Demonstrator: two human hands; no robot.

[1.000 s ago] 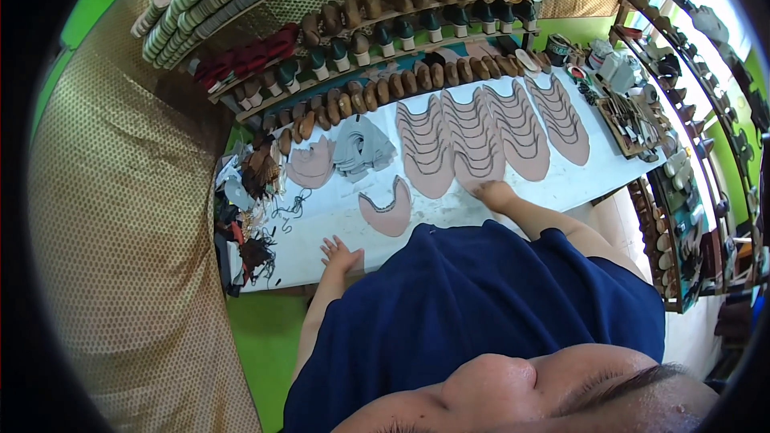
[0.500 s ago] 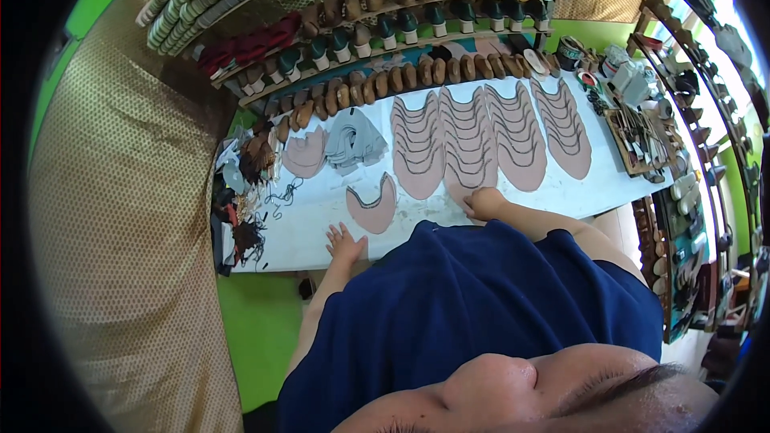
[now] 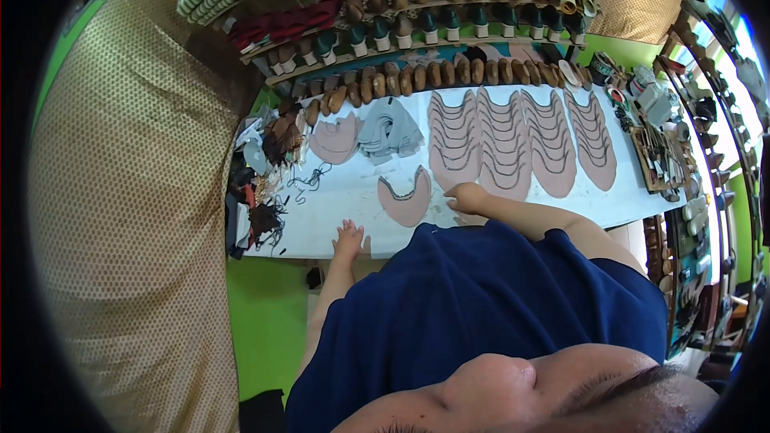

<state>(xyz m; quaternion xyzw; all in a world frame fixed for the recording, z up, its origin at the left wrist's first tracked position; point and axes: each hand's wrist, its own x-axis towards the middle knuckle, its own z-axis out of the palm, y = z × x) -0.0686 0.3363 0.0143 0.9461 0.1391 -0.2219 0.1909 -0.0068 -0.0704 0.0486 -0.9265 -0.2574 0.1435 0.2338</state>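
Four overlapping columns of pinkish-beige, U-shaped shoe upper pieces (image 3: 548,180) with dark curved edges lie on the white table (image 3: 321,216). A single loose piece (image 3: 407,210) of the same kind lies left of them, its curved notch facing away from me. My right hand (image 3: 468,199) is just below the first column, fingers curled and closed, close to the loose piece's right side. Whether anything is in its fingers is hidden. Left of the loose piece, my left hand (image 3: 347,239) rests near the front table edge, fingers apart and holding nothing.
Grey cut pieces (image 3: 391,132) and a beige stack (image 3: 334,138) lie at the back left. Scraps and dark cords (image 3: 265,220) heap along the left edge. A tool tray (image 3: 659,162) sits on the right. Shelves of wooden shoe lasts (image 3: 457,74) line the back.
My view has shifted, so the table appears farther right. My right hand has moved left from the second column's lower end toward the loose piece. My left hand sits farther from that piece.
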